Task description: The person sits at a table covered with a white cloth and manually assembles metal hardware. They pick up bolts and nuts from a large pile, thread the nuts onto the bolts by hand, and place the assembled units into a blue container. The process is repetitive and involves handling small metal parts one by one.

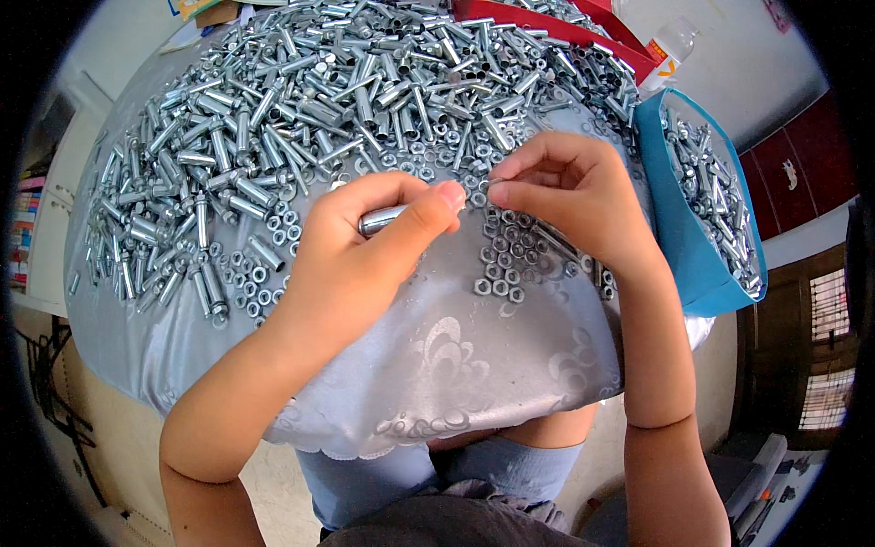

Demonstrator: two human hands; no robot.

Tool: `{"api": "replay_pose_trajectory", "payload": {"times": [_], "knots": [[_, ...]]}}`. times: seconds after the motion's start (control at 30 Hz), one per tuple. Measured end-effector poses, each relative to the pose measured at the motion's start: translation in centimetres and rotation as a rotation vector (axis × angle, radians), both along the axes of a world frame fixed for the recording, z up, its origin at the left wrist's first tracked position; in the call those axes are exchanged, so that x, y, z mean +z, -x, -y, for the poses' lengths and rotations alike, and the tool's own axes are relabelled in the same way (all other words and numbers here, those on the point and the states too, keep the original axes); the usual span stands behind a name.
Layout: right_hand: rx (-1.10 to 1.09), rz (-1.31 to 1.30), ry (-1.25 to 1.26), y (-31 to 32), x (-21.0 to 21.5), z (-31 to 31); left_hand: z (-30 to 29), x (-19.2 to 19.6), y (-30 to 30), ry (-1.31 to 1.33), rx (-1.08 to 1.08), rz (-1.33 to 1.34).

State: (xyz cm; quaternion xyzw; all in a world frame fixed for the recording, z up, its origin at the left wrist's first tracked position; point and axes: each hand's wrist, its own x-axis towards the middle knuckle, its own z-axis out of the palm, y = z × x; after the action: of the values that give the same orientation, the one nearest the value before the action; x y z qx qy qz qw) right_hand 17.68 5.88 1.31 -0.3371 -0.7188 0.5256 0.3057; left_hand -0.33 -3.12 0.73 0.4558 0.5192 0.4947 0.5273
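Note:
My left hand (365, 251) grips a silver metal bolt with a sleeve (381, 220), its end pointing toward my right hand. My right hand (565, 196) pinches a small metal part, maybe a washer or nut (493, 185), between thumb and fingertips, right beside the bolt's hidden tip. Both hands hover over a table covered with a shiny silver-grey cloth (456, 365). Loose hex nuts (506, 264) lie on the cloth just under my right hand.
A big heap of silver bolts and sleeves (346, 82) covers the far and left part of the table. More nuts (260, 273) lie at the left. A blue bin (702, 201) with bolts stands at the right; red trays (583, 32) and a plastic bottle (670, 46) behind.

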Motion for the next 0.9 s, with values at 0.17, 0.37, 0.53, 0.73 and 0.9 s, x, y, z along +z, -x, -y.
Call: {"api": "replay_pose_trajectory", "payload": {"times": [0.17,0.37,0.53,0.73,0.9], "knots": [[0.022,-0.056,0.092,0.3,0.5,0.4,-0.1,-0.2,0.1,0.011,-0.021,0.005],[0.156,-0.159,0.243,0.5,0.8,1.1,-0.2,-0.9,-0.5,-0.029,-0.027,0.051],[0.179,-0.165,0.253,0.8,0.4,1.2,-0.3,-0.9,-0.3,-0.016,-0.071,0.035],[0.132,-0.182,0.118,0.9,-0.4,1.2,-0.4,-0.3,-0.4,0.017,-0.119,0.194],[0.073,-0.174,-0.047,1.2,-0.7,1.7,-0.6,-0.6,-0.3,0.068,-0.141,0.305]]}}
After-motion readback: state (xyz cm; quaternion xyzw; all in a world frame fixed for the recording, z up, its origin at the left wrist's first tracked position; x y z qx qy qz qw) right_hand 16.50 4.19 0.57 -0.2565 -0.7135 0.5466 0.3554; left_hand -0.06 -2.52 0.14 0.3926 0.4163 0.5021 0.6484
